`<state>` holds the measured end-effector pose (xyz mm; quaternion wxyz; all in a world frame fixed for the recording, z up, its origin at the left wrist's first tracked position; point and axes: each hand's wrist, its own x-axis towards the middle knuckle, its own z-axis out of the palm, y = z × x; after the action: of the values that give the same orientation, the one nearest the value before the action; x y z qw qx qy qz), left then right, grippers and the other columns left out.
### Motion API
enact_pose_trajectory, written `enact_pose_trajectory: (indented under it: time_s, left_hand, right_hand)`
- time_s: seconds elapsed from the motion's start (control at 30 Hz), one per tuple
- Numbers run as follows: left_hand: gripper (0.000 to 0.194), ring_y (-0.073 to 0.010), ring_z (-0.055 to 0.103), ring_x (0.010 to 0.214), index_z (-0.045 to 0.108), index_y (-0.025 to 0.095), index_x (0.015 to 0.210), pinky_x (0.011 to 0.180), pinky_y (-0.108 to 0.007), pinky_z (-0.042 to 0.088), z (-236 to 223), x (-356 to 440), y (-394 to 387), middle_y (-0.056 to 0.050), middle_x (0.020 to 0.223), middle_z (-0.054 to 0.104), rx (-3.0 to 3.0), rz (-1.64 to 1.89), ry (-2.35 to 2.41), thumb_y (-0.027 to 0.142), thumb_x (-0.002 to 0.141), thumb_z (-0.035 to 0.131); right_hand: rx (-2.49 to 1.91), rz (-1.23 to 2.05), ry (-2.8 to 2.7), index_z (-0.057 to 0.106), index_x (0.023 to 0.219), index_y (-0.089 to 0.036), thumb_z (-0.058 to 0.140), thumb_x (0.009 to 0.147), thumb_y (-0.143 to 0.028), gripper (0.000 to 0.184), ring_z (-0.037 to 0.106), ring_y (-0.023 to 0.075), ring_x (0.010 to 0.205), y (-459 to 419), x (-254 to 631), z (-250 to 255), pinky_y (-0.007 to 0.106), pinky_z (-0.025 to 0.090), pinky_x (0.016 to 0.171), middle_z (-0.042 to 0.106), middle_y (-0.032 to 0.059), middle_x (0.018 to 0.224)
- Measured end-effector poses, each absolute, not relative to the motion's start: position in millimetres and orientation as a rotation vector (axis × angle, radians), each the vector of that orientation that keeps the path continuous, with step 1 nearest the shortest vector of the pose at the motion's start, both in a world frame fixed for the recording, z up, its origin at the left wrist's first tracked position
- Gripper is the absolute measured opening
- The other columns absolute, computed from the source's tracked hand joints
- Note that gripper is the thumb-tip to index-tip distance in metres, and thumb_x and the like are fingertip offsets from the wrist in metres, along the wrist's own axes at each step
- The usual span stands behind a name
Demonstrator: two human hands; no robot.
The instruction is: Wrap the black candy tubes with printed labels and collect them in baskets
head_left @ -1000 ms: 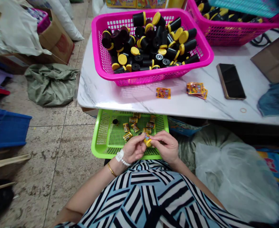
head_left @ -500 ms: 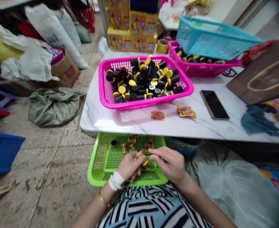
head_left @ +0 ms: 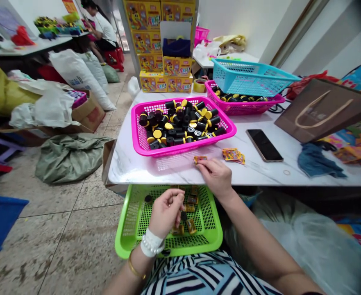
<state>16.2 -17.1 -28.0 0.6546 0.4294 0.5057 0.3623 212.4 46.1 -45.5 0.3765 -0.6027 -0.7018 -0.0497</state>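
Observation:
My right hand (head_left: 216,176) reaches over the table's front edge, thumb and fingers pinched at a small orange printed label (head_left: 200,158) lying on the tabletop. A small pile of like labels (head_left: 232,155) lies just to its right. My left hand (head_left: 166,211), with a white band and beads at the wrist, hovers over a green basket (head_left: 121,241). Its fingers are curled with the thumb against them; what they hold, if anything, is hidden. In this basket lie several small canisters with printed labels (head_left: 191,226) and a plain black one (head_left: 148,199).
Behind the labels stands a pink basket (head_left: 136,141) full of black canisters with yellow caps. A phone (head_left: 264,145), a paper bag (head_left: 321,112) and a blue cloth (head_left: 318,160) lie to the right. Stacked boxes (head_left: 149,84) and a blue basket (head_left: 250,76) stand behind. A person (head_left: 103,30) sits far back.
My right hand has moved from beside my left hand up to the label on the table. The labelled canister seen in my left hand before no longer shows there. The view has tilted up.

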Motion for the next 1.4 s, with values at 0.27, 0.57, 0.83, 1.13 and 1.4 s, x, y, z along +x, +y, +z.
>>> enact_pose_trajectory:
  time_s: [0.27,0.57,0.83,1.13,1.4]
  left_hand:
    - [0.038,-0.0062,0.043,0.029,0.061,0.013,0.089,0.026,-0.018,0.035,-25.3,32.6,12.8,0.002,0.058,0.061,0.969,0.997,1.113,0.048,0.078,0.070]
    - [0.034,-0.0052,0.045,0.039,0.068,0.013,0.090,0.038,-0.017,0.035,-21.2,29.6,-1.3,0.003,0.058,0.058,0.970,1.126,1.085,0.043,0.075,0.075]
    - [0.025,-0.0048,0.040,0.040,0.067,0.014,0.074,0.039,-0.017,0.029,-41.6,5.8,-13.6,0.002,0.055,0.057,1.070,0.808,1.018,0.038,0.077,0.073]
    - [0.024,-0.0052,0.038,0.041,0.062,0.016,0.076,0.040,-0.017,0.031,-41.3,4.6,-46.1,0.006,0.051,0.048,0.963,1.067,1.241,0.038,0.085,0.064]
    - [0.014,-0.0092,0.056,0.054,0.072,0.015,0.081,0.052,-0.019,0.045,-45.7,4.6,-67.7,-0.002,0.067,0.068,1.263,1.138,1.337,0.028,0.083,0.067]
  right_hand:
    - [-1.653,-0.220,-1.851,0.075,0.081,-0.019,0.062,0.088,-0.022,0.015,0.064,0.0156,0.069,53.2,208.8,-41.6,0.026,0.042,0.063,0.072,0.0031,0.077]
    - [-1.315,0.081,-1.706,0.074,0.093,-0.018,0.061,0.090,-0.020,0.014,0.057,0.0143,0.062,-17.1,175.6,-23.8,0.028,0.047,0.063,0.064,0.0035,0.068]
    - [-1.343,1.207,-1.497,0.063,0.100,-0.017,0.059,0.089,-0.038,0.024,0.060,0.0136,0.071,-42.0,179.0,-38.2,0.024,0.048,0.057,0.063,0.0046,0.088]
    - [-1.378,1.357,-0.947,0.050,0.067,-0.019,0.052,0.091,-0.056,0.044,0.040,0.0072,0.045,-59.6,143.5,-65.6,0.019,0.032,0.041,0.043,-0.0051,0.055]
    - [-1.314,1.451,-0.976,0.058,0.079,-0.019,0.053,0.090,-0.053,0.036,0.042,0.0080,0.050,-56.3,137.6,-60.0,0.020,0.033,0.044,0.051,-0.0032,0.063]
